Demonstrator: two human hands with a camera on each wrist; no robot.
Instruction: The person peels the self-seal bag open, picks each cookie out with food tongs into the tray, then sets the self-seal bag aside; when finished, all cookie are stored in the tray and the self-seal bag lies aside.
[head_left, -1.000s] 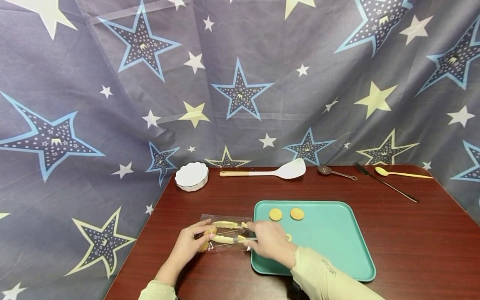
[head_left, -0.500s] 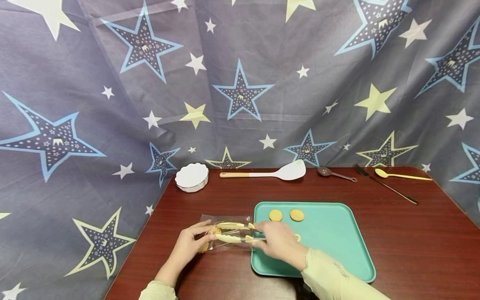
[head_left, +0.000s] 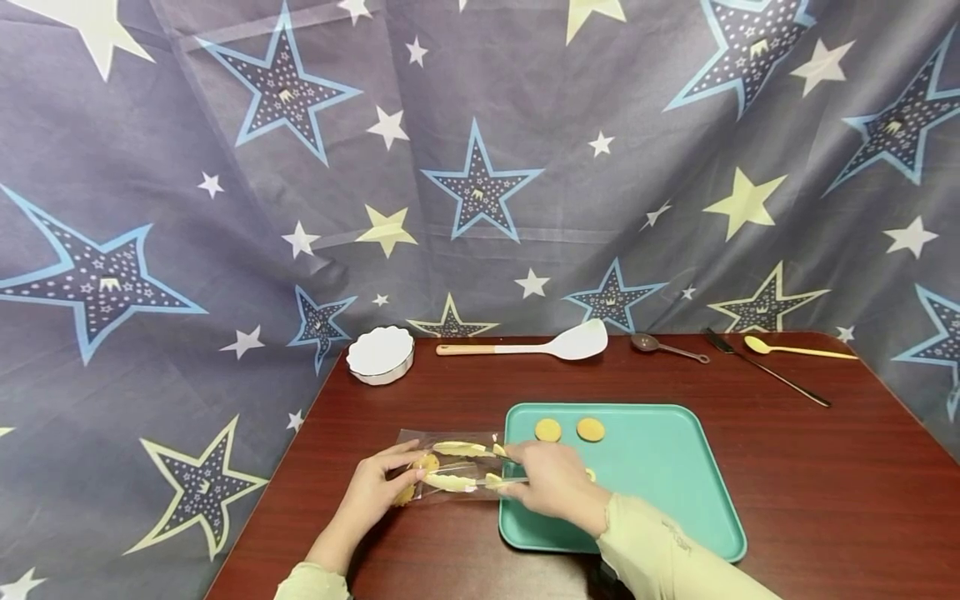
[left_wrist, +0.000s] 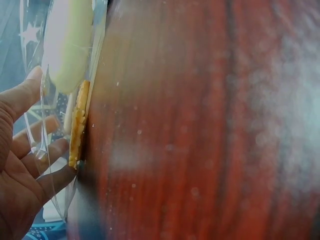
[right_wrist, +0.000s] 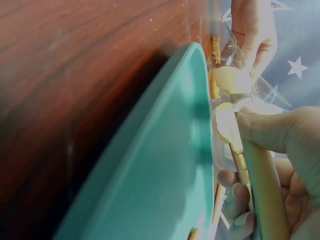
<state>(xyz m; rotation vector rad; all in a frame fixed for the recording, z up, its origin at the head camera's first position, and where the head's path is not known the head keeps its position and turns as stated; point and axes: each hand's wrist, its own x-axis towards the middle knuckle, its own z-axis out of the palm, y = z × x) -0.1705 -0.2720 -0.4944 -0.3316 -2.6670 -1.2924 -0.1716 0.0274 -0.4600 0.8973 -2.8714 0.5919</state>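
Observation:
A clear plastic bag (head_left: 442, 436) lies on the table, partly over the tray's left edge, with cookies (head_left: 427, 463) near its left end. My left hand (head_left: 372, 492) holds that end between thumb and fingers; in the left wrist view one cookie (left_wrist: 78, 125) stands edge-on beside the fingers. From the right, my right hand (head_left: 557, 482) grips a pair of tongs (head_left: 450, 482) with pale yellow tips. Both tips lie inside the bag, spread apart with nothing pinched between them. In the right wrist view, my thumb presses one tong arm (right_wrist: 267, 192) while the fingers curl at the other.
A teal tray (head_left: 660, 492) bears two round cookies (head_left: 590, 429) at its far left. Along the table's back edge lie a white fluted dish (head_left: 380, 357), a spatula (head_left: 573, 342), a brown measuring spoon (head_left: 647, 342), a dark long-handled utensil (head_left: 772, 369) and a yellow spoon (head_left: 757, 344).
My right hand has shifted a little to the right with the tongs. The tong tips came closer together, then spread wider again. My left hand stays at the bag's left end.

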